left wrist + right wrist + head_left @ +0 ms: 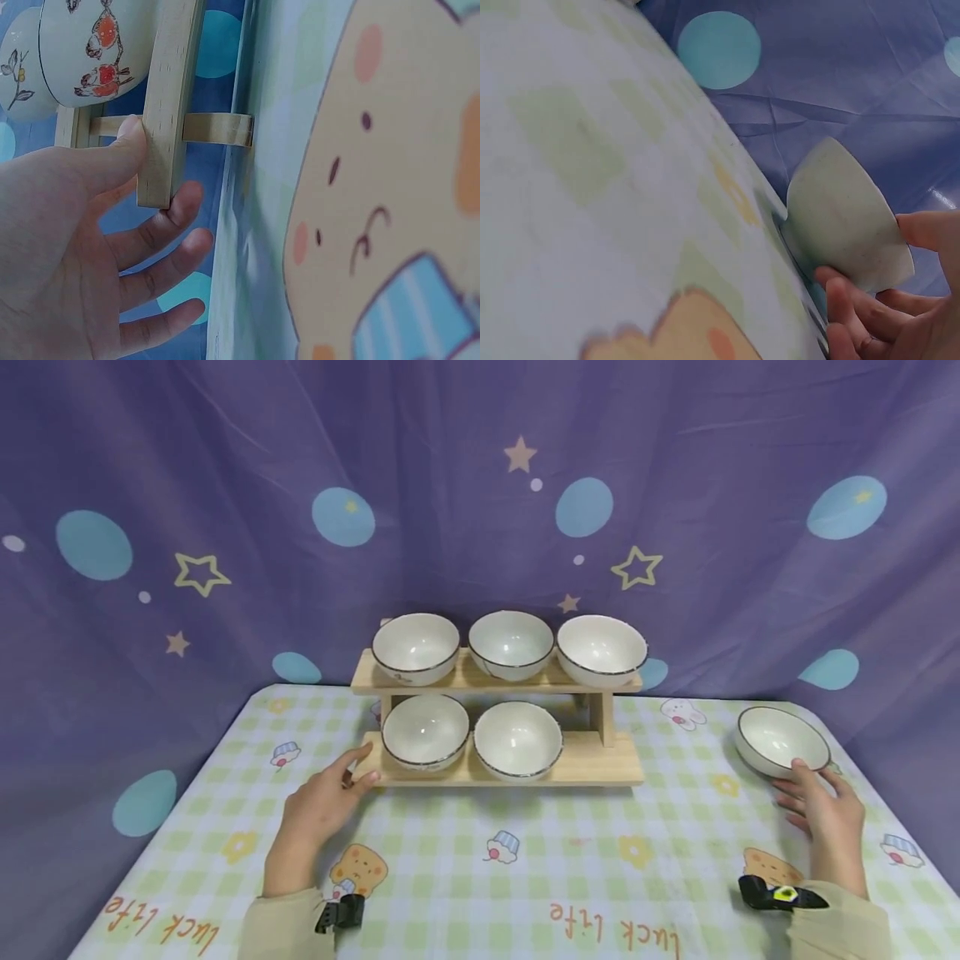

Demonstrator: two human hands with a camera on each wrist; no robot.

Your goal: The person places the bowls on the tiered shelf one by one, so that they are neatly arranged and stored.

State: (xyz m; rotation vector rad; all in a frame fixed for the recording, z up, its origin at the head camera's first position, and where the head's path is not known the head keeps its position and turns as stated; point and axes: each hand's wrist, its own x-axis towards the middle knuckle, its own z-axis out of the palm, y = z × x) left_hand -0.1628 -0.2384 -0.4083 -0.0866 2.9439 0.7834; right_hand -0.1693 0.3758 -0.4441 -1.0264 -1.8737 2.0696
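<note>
A two-tier wooden rack [600, 760] carries white bowls with dark rims. My left hand [318, 802] holds the left end of its lower board; in the left wrist view the thumb [129, 142] lies on one face of the board [169, 112] and the index finger touches the other side, remaining fingers spread. At the right of the table, my right hand [828, 810] grips a white bowl [780, 739], its thumb at the rim and fingers under the side. The right wrist view shows this bowl [840, 217] close to the tablecloth; whether it touches cannot be told.
Three bowls stand on the upper tier, among them the middle bowl [512, 643]. Two more, a left bowl [425, 731] and a right bowl [517, 739], stand on the lower tier. A checked tablecloth [562, 852] covers the table, with a purple curtain [465, 560] behind.
</note>
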